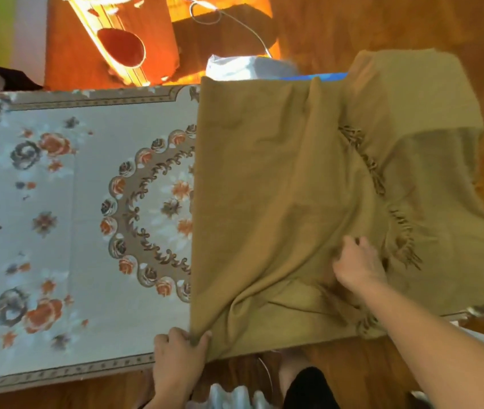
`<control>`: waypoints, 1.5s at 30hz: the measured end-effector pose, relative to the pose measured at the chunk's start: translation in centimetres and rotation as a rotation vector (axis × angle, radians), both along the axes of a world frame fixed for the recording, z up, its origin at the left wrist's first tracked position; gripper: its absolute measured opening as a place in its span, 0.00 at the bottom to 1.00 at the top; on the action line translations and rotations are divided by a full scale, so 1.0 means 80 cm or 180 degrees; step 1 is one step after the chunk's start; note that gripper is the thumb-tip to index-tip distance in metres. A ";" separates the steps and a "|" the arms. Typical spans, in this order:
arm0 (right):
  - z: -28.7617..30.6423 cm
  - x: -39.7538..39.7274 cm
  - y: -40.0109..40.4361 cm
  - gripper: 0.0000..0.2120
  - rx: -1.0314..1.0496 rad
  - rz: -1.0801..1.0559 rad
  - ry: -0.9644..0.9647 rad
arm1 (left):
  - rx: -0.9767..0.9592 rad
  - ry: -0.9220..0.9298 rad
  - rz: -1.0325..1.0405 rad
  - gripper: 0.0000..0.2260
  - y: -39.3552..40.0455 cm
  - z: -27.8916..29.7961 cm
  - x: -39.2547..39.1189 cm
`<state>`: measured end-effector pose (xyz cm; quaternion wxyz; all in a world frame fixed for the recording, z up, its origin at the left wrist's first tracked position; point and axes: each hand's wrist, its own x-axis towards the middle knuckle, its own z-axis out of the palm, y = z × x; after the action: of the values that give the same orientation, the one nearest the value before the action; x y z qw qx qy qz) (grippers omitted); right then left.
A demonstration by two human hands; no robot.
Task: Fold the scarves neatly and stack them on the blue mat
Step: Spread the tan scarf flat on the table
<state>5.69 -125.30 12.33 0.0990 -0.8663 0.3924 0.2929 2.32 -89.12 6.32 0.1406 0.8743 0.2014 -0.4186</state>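
Observation:
A large mustard-brown scarf (279, 187) with a fringed end lies spread over the right half of the table, its right side hanging over the table's edge. My left hand (180, 354) pinches the scarf's near left corner at the front edge of the table. My right hand (357, 265) rests on the cloth near the fringe, fingers curled into the fabric. A thin strip of the blue mat (317, 76) shows at the far edge, mostly covered by the scarf. A pale folded cloth (246, 67) lies just behind it.
The floral tablecloth (72, 216) covers the left half of the table. Beyond the far edge, on the wooden floor, stand a wooden chair (122, 45) and a white cable (234, 22). My knees are under the front edge.

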 end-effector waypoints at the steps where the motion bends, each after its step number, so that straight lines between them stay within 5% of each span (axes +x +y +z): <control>1: -0.007 0.003 0.013 0.16 0.0211 0.0232 0.0097 | -0.0036 0.0102 -0.0077 0.21 -0.007 0.001 0.000; 5: -0.031 -0.006 0.067 0.24 0.0687 0.1011 0.0678 | -0.0430 0.0090 -0.0079 0.05 0.000 0.008 0.013; 10: -0.029 -0.038 0.097 0.13 0.0210 0.1840 0.0552 | -0.1277 -0.0031 0.0633 0.06 0.066 0.038 0.061; 14: -0.018 -0.088 0.104 0.15 0.0467 0.3199 0.0219 | -0.1467 0.0136 0.1168 0.08 0.133 0.041 0.089; 16: -0.013 -0.107 0.114 0.19 0.0852 0.3478 0.0876 | -0.1423 0.0340 0.1144 0.08 0.154 0.039 0.094; 20: -0.009 -0.075 0.148 0.21 0.1593 0.2836 0.2425 | -0.0867 0.0530 0.0233 0.11 0.191 0.021 0.101; 24: 0.000 0.051 0.185 0.17 0.1905 0.2018 0.1288 | 0.0646 0.0298 -0.0177 0.03 0.294 0.018 0.121; 28: 0.012 0.192 0.221 0.11 0.1224 0.2211 0.0280 | 0.1709 0.0180 0.0202 0.13 0.499 -0.055 0.133; 31: 0.004 0.285 0.262 0.08 0.0921 0.2231 -0.0201 | 0.1444 0.0022 0.0799 0.12 0.535 -0.052 0.165; 34: -0.018 0.363 0.306 0.21 0.0932 0.2111 -0.0552 | 0.1203 -0.0565 0.1351 0.10 0.457 0.022 0.210; 40: -0.082 0.449 0.346 0.37 0.0491 0.2110 -0.0212 | 0.0004 -0.0991 0.1671 0.05 0.374 0.028 0.202; 45: -0.076 0.422 0.346 0.21 0.0347 0.3013 -0.0117 | -0.0516 -0.0930 0.0865 0.12 0.366 0.023 0.153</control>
<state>39.44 -97.64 6.21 0.0068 -0.9484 -0.0631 0.3106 14.60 -59.84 8.19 0.2933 0.8763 0.2606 -0.2794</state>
